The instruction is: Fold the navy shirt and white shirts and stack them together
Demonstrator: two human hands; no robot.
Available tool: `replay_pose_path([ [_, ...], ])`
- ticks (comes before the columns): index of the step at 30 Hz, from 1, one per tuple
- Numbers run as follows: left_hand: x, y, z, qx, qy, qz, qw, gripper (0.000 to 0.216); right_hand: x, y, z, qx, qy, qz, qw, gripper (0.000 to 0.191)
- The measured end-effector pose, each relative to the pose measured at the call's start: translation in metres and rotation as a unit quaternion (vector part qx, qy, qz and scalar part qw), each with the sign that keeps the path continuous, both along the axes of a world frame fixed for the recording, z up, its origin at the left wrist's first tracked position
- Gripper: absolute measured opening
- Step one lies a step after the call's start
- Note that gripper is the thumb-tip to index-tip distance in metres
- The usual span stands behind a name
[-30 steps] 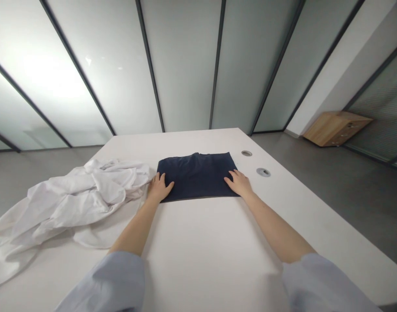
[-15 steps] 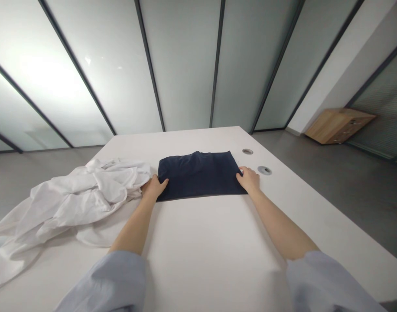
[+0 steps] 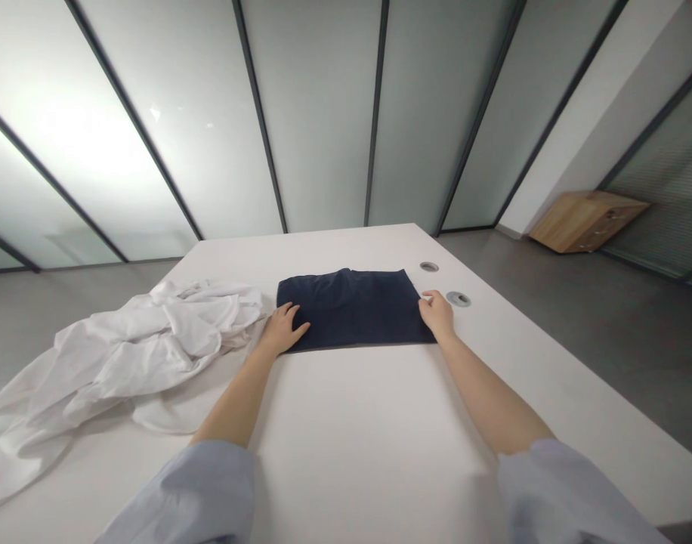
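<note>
The left hand (image 3: pixel 279 330) is spread on the nine o'clock side of the navy cloth (image 3: pixel 354 311); the right hand (image 3: pixel 437 316) is curled at its three o'clock edge, whether pinching it cannot be told. Judged soft and light, the cloth is best held by both sides. It is laid on a white table (image 3: pixel 357 431), with white fabric (image 3: pixel 147 351) heaped toward nine and frosted panels (image 3: pixel 317 113) at twelve.

Part of the folded navy cloth (image 3: pixel 351 310) is covered by the left hand (image 3: pixel 282 329). The crumpled white cloth (image 3: pixel 153 347) is cut off at the view's left edge, both sleeves (image 3: pixel 193 491) at the bottom.
</note>
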State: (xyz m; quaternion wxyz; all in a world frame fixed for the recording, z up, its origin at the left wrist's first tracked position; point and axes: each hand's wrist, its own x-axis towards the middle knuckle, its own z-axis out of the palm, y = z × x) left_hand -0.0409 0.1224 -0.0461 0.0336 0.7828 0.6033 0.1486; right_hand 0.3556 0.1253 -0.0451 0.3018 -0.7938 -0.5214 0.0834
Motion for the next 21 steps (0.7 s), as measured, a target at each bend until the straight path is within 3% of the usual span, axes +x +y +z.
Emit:
replay_pose_path([
  [6,-0.002,0.001,-0.008,-0.031,0.045,-0.012,0.998,0.078,-0.001,-0.002,0.001,-0.043,-0.086,0.003,0.995,0.039],
  [9,0.000,0.000,-0.008,-0.004,0.062,-0.017,0.998,0.078,-0.007,-0.006,0.004,-0.003,-0.190,0.031,0.981,0.044],
  [11,0.005,-0.002,-0.007,0.019,0.067,-0.040,0.997,0.072,-0.017,-0.009,0.007,0.063,-0.221,0.074,0.970,0.043],
  [14,0.013,-0.004,-0.007,0.021,0.071,-0.089,0.993,0.064,-0.042,-0.015,0.007,0.117,-0.218,0.217,0.944,0.045],
  [17,0.018,-0.005,-0.009,-0.030,0.082,-0.099,0.991,0.065,-0.068,-0.021,-0.002,0.053,-0.216,0.351,0.909,0.058],
  [21,0.020,-0.005,-0.011,-0.071,0.093,-0.060,0.991,0.070,-0.083,-0.024,-0.015,-0.094,-0.205,0.382,0.896,0.073],
])
